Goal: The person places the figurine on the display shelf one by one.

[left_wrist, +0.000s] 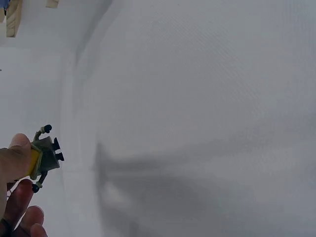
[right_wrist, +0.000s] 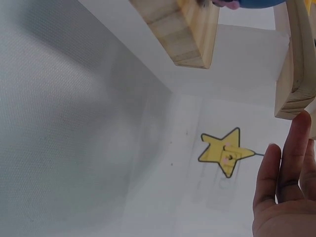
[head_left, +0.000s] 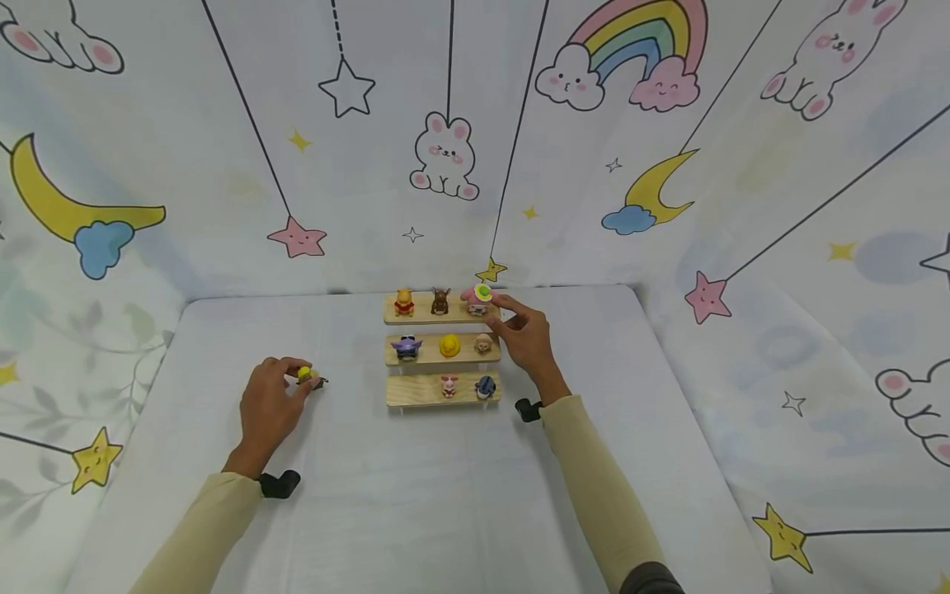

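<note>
My left hand (head_left: 270,404) is over the left part of the table, pinching a small yellow minion figurine (left_wrist: 45,157) between thumb and fingers. In the left wrist view its dark lower body, black feet and thin arms stick out past the fingers. At the right end of the back shelf (head_left: 421,319), my right hand (head_left: 525,334) pinches the side of a pink figurine (head_left: 469,295) with a round yellow-green piece at its front. The right wrist view shows the other fingers (right_wrist: 291,163) extended beside the wooden shelf ends, and the pink figurine is hidden there.
A bear in a red shirt (head_left: 404,303) and a brown figurine (head_left: 440,302) share the back shelf. The middle shelf (head_left: 428,357) carries purple, yellow and beige figurines. On the front shelf (head_left: 416,391) stand a piglet (head_left: 449,386) and a blue-grey figurine (head_left: 486,387). Printed cloth walls surround the white table.
</note>
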Motion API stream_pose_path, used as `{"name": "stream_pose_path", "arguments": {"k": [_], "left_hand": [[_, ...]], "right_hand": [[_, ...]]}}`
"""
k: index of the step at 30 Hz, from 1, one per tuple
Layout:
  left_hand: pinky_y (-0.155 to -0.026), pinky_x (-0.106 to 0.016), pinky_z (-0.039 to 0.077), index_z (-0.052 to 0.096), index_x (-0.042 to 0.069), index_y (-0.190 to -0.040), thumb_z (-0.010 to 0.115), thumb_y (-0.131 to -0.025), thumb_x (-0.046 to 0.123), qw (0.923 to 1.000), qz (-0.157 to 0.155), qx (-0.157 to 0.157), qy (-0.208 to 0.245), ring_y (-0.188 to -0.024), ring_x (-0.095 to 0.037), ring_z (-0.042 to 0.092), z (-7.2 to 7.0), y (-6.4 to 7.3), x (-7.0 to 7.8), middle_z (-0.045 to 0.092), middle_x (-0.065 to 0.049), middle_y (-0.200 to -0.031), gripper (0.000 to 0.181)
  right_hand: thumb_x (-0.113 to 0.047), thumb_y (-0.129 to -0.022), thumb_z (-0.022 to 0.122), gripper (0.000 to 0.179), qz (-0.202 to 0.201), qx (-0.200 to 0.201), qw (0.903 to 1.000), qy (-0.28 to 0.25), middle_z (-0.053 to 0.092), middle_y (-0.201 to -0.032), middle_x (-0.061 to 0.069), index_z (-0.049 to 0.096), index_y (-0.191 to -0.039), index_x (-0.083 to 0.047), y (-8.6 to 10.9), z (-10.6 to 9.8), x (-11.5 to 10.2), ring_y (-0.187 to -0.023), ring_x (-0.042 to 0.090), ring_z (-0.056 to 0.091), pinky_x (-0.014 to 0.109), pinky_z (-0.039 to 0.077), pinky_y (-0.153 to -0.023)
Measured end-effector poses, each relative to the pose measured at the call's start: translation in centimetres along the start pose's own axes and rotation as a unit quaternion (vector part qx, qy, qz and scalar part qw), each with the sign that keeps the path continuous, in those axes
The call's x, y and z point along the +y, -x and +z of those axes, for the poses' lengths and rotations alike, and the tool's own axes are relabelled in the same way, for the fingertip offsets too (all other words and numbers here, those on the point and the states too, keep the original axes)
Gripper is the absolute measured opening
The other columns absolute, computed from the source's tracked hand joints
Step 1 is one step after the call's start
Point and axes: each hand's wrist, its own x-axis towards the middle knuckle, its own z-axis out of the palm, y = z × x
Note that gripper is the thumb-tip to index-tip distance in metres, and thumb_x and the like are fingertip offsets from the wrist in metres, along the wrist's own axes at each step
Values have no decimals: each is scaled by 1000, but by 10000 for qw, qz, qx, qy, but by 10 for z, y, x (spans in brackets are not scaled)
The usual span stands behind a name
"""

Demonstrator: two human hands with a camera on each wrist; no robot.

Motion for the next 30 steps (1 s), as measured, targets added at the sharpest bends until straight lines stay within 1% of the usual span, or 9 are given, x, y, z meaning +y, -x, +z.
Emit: {"name": "stream_pose_path", "arguments": {"k": [4,6,8,11,13,15,20,27,30], "left_hand": [[-75,-40,43,69,4,-118,83,-93,13,9997,125,107,187,-96,-34,61,0,-1,10,69,-18,-105,30],[-75,-40,42,69,4,-118,84,-93,13,9992,178,200,282,-95,-33,62,0,-2,14,70,-16,-102,31],[-74,-40,41,69,4,-118,85,-92,12,9985,260,317,367,-92,-32,62,1,-2,19,71,-16,-100,31],[-72,-38,39,71,4,-117,86,-90,12,9972,404,464,435,-88,-32,61,2,-2,27,70,-16,-96,32],[-70,-37,39,72,5,-116,88,-89,13,9964,476,521,462,-86,-31,60,3,-2,32,70,-16,-95,33],[-69,-36,38,73,6,-115,89,-88,15,9959,528,551,491,-85,-29,59,4,-1,38,70,-16,-93,33],[-68,-34,38,76,8,-112,93,-84,20,9943,703,572,569,-83,-25,58,7,1,52,73,-10,-92,35],[-69,-33,42,77,10,-110,95,-81,25,9919,968,499,659,-82,-21,57,12,2,68,77,-6,-95,37],[-69,-33,43,77,11,-109,96,-80,25,9906,1085,499,672,-81,-20,56,15,3,74,78,-5,-95,37]], "right_hand": [[-34,-96,80,42,-2,-7,10000,-4,67,-148,-6,74,-137,-25,1,0,0,-71,10,62,22,45,-58],[-34,-96,80,42,-22,-6,10000,-4,67,-148,-6,74,-137,-25,1,0,0,-72,12,63,23,45,-58],[-35,-96,80,42,-34,-1,10000,10,67,-148,-7,74,-137,-26,1,0,0,-74,18,65,22,45,-59],[-35,-97,79,42,-57,-7,10000,11,66,-149,-6,74,-137,-25,1,0,0,-78,34,68,22,46,-59],[-34,-97,79,43,-69,-17,10000,-6,66,-150,-5,74,-137,-24,1,0,0,-82,43,68,21,46,-59],[-34,-97,79,43,-69,-26,10000,-33,65,-150,-4,74,-138,-23,0,0,0,-85,49,68,21,46,-59],[-34,-96,80,43,-17,17,10000,12,66,-149,-5,74,-137,-24,0,0,0,-82,41,69,21,47,-60],[-35,-96,80,42,-18,52,10000,47,68,-147,-4,74,-137,-24,0,0,-1,-73,18,65,21,47,-60],[-36,-96,80,42,-23,39,10000,86,68,-147,-5,74,-136,-26,0,0,-1,-71,16,64,21,47,-60]]}}
